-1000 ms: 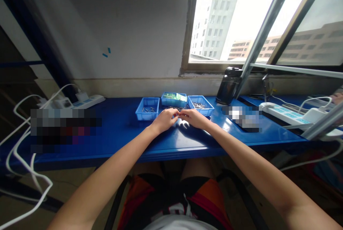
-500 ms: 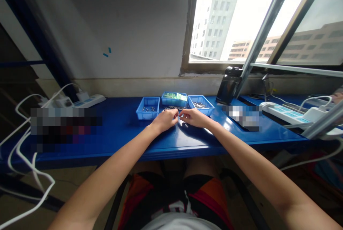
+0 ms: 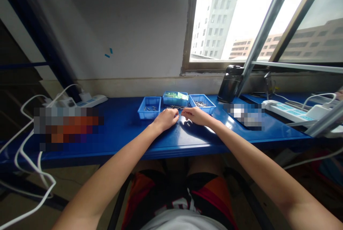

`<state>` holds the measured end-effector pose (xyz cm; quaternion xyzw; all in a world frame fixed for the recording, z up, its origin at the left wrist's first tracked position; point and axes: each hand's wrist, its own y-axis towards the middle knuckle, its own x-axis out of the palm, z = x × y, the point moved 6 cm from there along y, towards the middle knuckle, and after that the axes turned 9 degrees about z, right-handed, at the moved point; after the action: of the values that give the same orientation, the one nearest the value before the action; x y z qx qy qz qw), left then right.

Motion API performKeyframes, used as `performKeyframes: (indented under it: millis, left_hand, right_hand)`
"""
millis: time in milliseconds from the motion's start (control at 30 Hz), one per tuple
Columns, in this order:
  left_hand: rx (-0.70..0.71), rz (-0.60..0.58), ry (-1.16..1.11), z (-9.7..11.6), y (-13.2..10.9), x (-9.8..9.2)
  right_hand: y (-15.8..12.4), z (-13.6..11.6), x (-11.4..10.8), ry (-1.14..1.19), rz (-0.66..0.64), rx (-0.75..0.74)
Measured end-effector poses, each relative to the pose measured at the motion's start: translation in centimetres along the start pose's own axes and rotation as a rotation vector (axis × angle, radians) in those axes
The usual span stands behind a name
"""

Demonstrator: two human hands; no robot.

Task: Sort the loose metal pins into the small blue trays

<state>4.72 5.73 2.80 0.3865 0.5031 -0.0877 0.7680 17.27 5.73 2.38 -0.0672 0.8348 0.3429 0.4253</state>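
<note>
Over the middle of the blue table, my left hand and my right hand face each other with fingertips almost meeting. Both are closed in a pinch. A tiny thin piece seems to span the fingertips, too small to name. Just behind the hands lies a pile of small dark, slender metal pieces, partly hidden by the fingers. Around it stand three blue plastic baskets: the left basket with a few slim pieces, the back basket with a green-and-clear plastic packet, and the right basket with many metal pieces.
The blue table runs along a wall under a window. A black bottle stands at the back right, beside a metal post. Power strips with white cables lie left and right. Blurred-out items rest at both sides.
The fingertips have shifted slightly, and a thin piece between them shows a little more. The whole view has moved a touch; the baskets stay where they were.
</note>
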Motion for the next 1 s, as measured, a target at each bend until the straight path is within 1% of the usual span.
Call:
performKeyframes:
  millis: [200,300,500,733,1000]
  left_hand:
    - [-0.027,-0.008,0.000,-0.1,-0.1,-0.1]
    - [-0.024,0.022,-0.006,0.1,-0.1,-0.6]
    - [0.052,0.052,-0.056,0.9,-0.1,-0.9]
    - [0.098,0.056,-0.100,0.9,0.0,-0.6]
    - [0.050,0.032,-0.071,0.9,0.0,-1.0]
  right_hand:
    - [0.0,0.2,0.0,-0.022,0.008,0.030]
    - [0.0,0.2,0.1,-0.047,-0.008,0.024]
    - [-0.2,-0.5,0.3,-0.048,-0.046,-0.027]
    - [-0.2,-0.4,0.4,0.027,-0.085,0.043]
    - [-0.3,-0.1,0.6,0.043,-0.093,0.065]
